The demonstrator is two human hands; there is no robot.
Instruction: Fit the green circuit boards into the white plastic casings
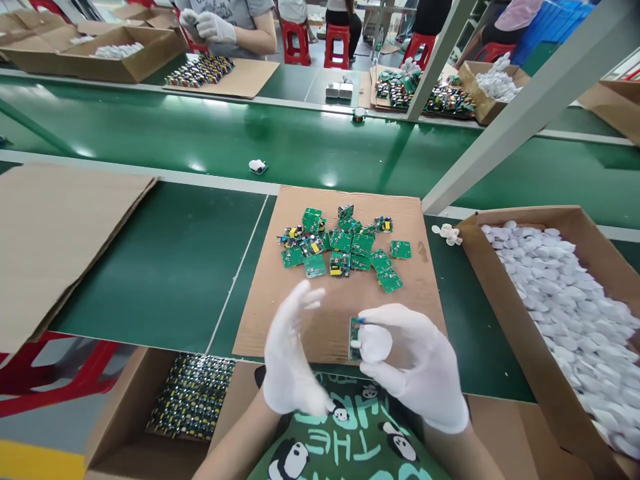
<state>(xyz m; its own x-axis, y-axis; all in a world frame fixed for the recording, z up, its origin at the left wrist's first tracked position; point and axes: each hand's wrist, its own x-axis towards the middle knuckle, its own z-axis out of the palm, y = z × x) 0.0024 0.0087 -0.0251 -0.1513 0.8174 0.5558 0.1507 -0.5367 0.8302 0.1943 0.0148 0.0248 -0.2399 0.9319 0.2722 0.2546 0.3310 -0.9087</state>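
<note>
Both my hands wear white gloves. My right hand (413, 363) is closed around a small green circuit board (354, 339), held on edge above the cardboard sheet, with a round white pad (375, 343) against its component side. Left of it, my left hand (295, 353) is held up with fingers apart, slightly blurred and touching nothing. Ahead of both hands lies a loose pile of green circuit boards (341, 241), some face down, others showing yellow and black parts. The pile rests on the cardboard sheet (270, 307).
An open carton of white pads (565, 300) stands at right, with a few small white discs (447, 233) beside it. Beyond runs a green conveyor (200, 137) carrying a board with a white top (258, 166). A slanted metal post (520, 113) rises at right. A gloved co-worker (225, 30) is opposite.
</note>
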